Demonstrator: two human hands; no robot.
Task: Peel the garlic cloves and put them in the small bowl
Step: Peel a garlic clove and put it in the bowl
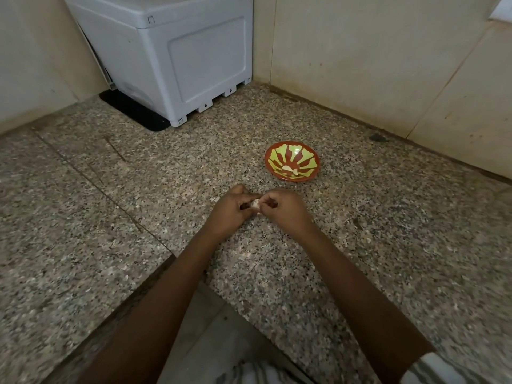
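The garlic clove (255,204) was held just above the speckled stone counter (360,231), pinched between both hands. The left hand (231,206) had its fingers curled round the clove from one side, and the right hand (282,207) nipped it from the other with bent fingertips. So little of the clove showed between the fingers that I could not tell which way its long axis ran or where its tip pointed.

Beyond the hands and a little to the right, the small bowl (304,156) stood upright on the counter, red with yellow-green rays. Two pale peeled cloves (288,169) lay at its bottom, on the near side.

Farther back stood a white plastic appliance (194,51) on a black mat (133,115).
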